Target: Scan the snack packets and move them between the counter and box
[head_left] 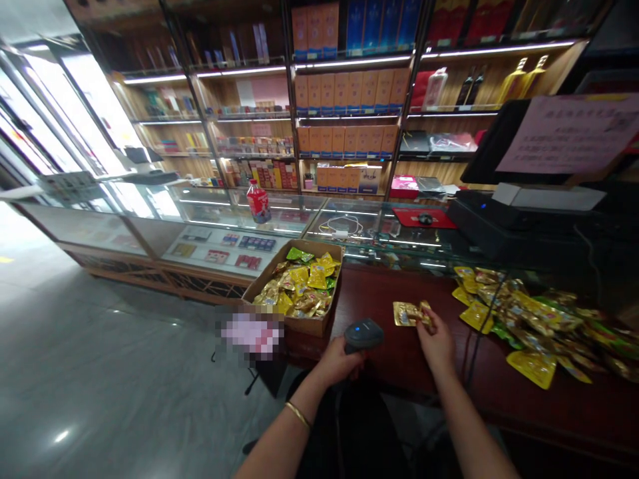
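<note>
My left hand (339, 362) is wrapped round the handle of a dark grey barcode scanner (363, 334), whose head shows a small blue light and points right. In my right hand (435, 338), thumb and fingers pinch the right end of a small gold snack packet (407, 313) just over the dark red counter (367, 293). To the left of the scanner stands an open cardboard box (304, 322) full of yellow, gold and green packets (299, 283). A loose pile of similar packets (532, 319) spreads over the counter to the right of my right hand.
A red-labelled drink bottle (258, 201) stands on the glass display case (210, 213). White cable (344, 227), a mouse (425, 218) on a red mat and a monitor (499, 143) with a pink paper sheet sit behind the counter. Lit shelves (352, 113) of boxes line the wall.
</note>
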Tool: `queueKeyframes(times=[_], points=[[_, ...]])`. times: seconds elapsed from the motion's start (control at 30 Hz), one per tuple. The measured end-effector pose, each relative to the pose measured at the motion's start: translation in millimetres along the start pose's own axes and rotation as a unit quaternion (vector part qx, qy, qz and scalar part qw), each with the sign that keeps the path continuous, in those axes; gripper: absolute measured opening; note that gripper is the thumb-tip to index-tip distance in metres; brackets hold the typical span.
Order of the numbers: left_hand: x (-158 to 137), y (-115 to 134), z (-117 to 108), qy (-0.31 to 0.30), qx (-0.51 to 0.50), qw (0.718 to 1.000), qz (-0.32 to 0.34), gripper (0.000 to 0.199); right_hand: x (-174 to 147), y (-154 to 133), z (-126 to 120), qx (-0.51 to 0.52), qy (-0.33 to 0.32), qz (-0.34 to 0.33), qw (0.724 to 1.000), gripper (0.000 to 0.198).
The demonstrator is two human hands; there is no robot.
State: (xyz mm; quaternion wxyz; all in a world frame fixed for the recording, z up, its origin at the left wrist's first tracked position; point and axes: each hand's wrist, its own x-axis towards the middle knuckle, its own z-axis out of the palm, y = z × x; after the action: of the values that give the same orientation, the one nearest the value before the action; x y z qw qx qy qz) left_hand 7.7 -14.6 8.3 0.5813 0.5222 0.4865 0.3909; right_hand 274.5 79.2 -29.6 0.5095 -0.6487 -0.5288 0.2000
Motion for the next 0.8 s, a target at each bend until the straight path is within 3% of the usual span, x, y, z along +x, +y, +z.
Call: queueKeyframes(times=[0.1, 0.17, 0.23, 0.37, 0.4, 0.47, 0.57, 0.67, 0.77, 0.8], points=[[0, 1, 0, 0.005, -0.011, 1.000, -0.002, 0.017, 7, 0, 3, 0.077, -0.049, 0.066, 0.994, 0.064], [0, 2, 1, 0.005, -0.027, 1.000, -0.006, 0.017, 14, -18, 12, 0.148, -0.096, 0.088, 0.980, 0.065], [1, 2, 1, 0.005, -0.035, 0.999, -0.006, 0.018, 21, -57, 30, 0.220, -0.145, 0.071, 0.962, 0.062], [2, 0, 1, 0.013, -0.030, 0.999, -0.011, 0.019, 32, -161, 84, 0.309, -0.265, -0.022, 0.913, 0.058], [2, -1, 1, 0.015, -0.029, 0.999, -0.012, 0.019, 36, -181, 96, 0.307, -0.282, -0.042, 0.908, 0.060], [2, -1, 0, 0.022, -0.027, 0.999, -0.007, 0.020, 44, -203, 114, 0.210, -0.277, -0.075, 0.935, 0.057], [1, -1, -3, 0.026, -0.023, 0.999, 0.012, 0.022, 60, -187, 110, 0.054, -0.221, -0.072, 0.971, 0.046], [0, 1, -4, 0.018, -0.030, 0.999, 0.013, 0.025, 74, -131, 70, -0.043, -0.135, -0.007, 0.990, 0.057], [1, 2, -6, 0.011, -0.046, 0.999, 0.004, 0.026, 88, -67, 20, -0.167, -0.036, 0.080, 0.982, 0.077], [2, 2, -6, 0.010, -0.052, 0.999, 0.001, 0.026, 90, -48, 7, -0.263, -0.007, 0.109, 0.959, 0.080]])
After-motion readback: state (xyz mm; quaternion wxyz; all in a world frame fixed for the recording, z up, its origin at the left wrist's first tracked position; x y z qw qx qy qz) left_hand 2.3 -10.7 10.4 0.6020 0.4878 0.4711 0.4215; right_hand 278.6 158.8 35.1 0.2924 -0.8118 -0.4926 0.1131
